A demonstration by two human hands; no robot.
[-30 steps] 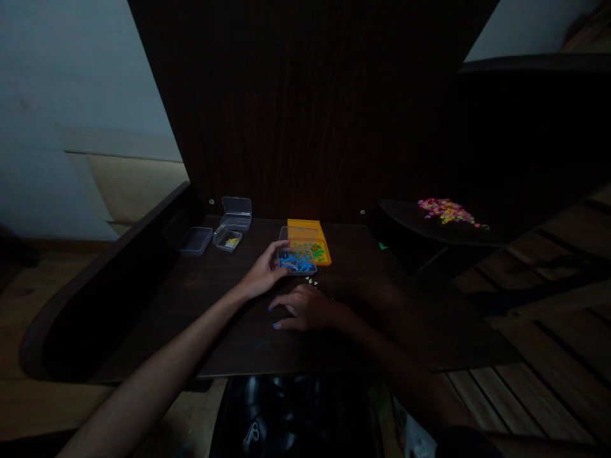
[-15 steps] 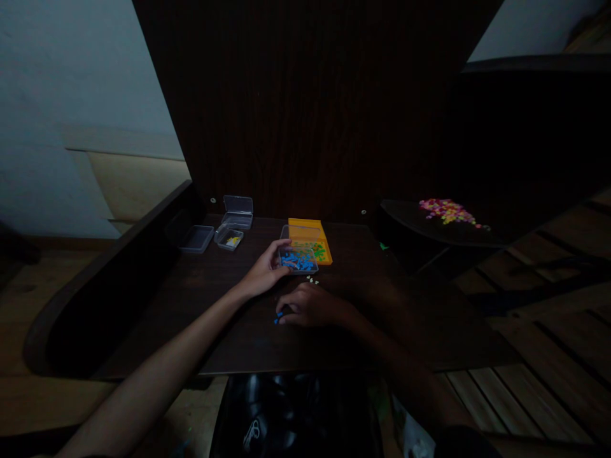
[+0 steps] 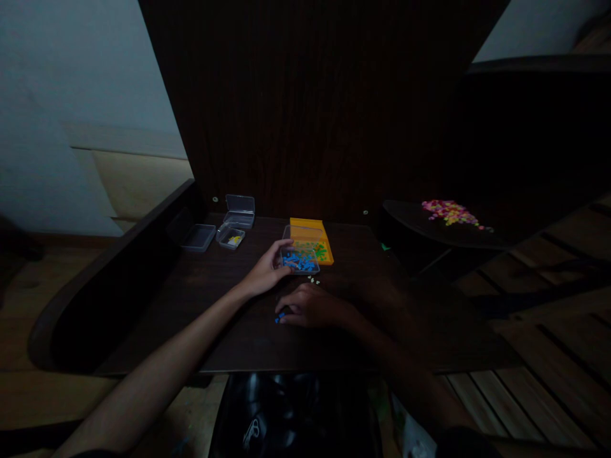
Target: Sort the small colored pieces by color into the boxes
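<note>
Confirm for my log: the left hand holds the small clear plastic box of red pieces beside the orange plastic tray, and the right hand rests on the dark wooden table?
No: the head view shows blue pieces, not red, in the small clear plastic box. The left hand, orange plastic tray, right hand and dark wooden table stand as stated.

We see the bead box [image 3: 299,259] on the table [image 3: 214,305], a tray [image 3: 308,229] just behind it, small cases [image 3: 230,238] to their left, loose beads [image 3: 451,212] far right
</note>
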